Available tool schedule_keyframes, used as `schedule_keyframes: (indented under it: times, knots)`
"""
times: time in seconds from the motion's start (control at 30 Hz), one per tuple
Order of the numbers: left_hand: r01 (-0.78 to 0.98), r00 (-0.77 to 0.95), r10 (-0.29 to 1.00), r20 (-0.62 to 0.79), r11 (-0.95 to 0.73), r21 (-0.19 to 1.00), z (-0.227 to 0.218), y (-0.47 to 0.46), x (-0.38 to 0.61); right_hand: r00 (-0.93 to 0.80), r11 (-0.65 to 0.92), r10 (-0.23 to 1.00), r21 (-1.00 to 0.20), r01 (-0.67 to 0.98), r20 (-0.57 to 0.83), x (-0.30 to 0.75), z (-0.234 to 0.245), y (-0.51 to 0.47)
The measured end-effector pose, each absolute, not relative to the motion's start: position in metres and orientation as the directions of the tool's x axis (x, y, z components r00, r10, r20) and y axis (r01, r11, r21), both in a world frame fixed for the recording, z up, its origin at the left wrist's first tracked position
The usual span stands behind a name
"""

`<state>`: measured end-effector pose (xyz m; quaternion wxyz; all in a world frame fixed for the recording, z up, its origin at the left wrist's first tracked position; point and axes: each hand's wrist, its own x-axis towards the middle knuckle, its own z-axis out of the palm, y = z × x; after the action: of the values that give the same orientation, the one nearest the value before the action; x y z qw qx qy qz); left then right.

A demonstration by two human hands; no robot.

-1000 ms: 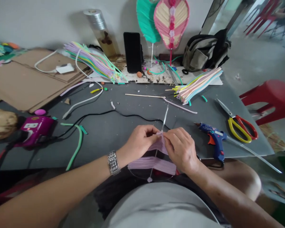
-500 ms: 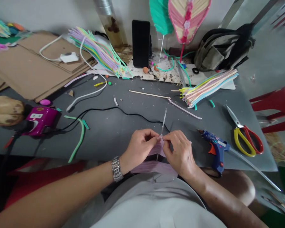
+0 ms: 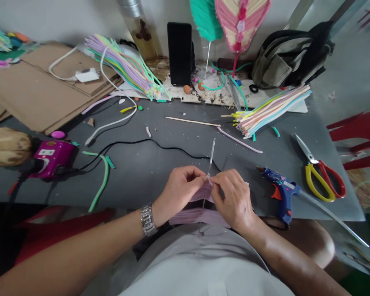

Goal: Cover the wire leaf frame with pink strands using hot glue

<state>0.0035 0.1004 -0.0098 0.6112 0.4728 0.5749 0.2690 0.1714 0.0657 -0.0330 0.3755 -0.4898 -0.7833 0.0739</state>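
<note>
At the table's front edge, my left hand (image 3: 180, 187) and my right hand (image 3: 232, 195) meet fingertip to fingertip. Both pinch the top of a lilac ribbed piece (image 3: 197, 216), which looks made of pipe cleaners side by side. A thin pale stick (image 3: 212, 154) runs through it and juts up past my fingers. The lower part of the piece hangs before my lap; my hands cover some of it. Right of my right hand lies a blue glue gun (image 3: 282, 191) with a long glue stick, then scissors (image 3: 320, 172) with yellow and red handles.
Pipe-cleaner bundles lie at back left (image 3: 123, 65) and back right (image 3: 274, 109). A black phone (image 3: 179, 53) stands at the back beside leaf-shaped fans (image 3: 242, 24). A black cable (image 3: 151, 140) crosses the table from a purple power adapter (image 3: 52, 158). Cardboard (image 3: 27, 90) covers the left corner.
My fingers keep their pinch on the lilac piece, with barely any shift. The whole view has moved slightly.
</note>
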Motion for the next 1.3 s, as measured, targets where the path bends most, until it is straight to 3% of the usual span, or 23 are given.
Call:
schedule_keyframes:
  times: [0.3, 0.73, 1.03, 1.3]
  knots:
    - [0.254, 0.17, 0.864, -0.475, 0.427, 0.868, -0.007, 0.102, 0.006, -0.266, 0.536, 0.811, -0.482, 0.693, 0.52, 0.173, -0.032, 0.062]
    - [0.147, 0.192, 0.788, -0.585, 0.567, 0.811, -0.004, 0.102, 0.005, -0.328, 0.567, 0.798, -0.448, 0.691, 0.505, 0.175, -0.03, 0.062]
    - [0.106, 0.219, 0.801, -0.558, 0.549, 0.829, -0.001, 0.099, 0.003, -0.205, 0.499, 0.844, -0.589, 0.636, 0.495, 0.173, -0.03, 0.056]
    - [0.139, 0.213, 0.807, -0.551, 0.533, 0.835, -0.003, 0.097, 0.003, -0.191, 0.508, 0.836, -0.594, 0.624, 0.514, 0.171, -0.031, 0.053]
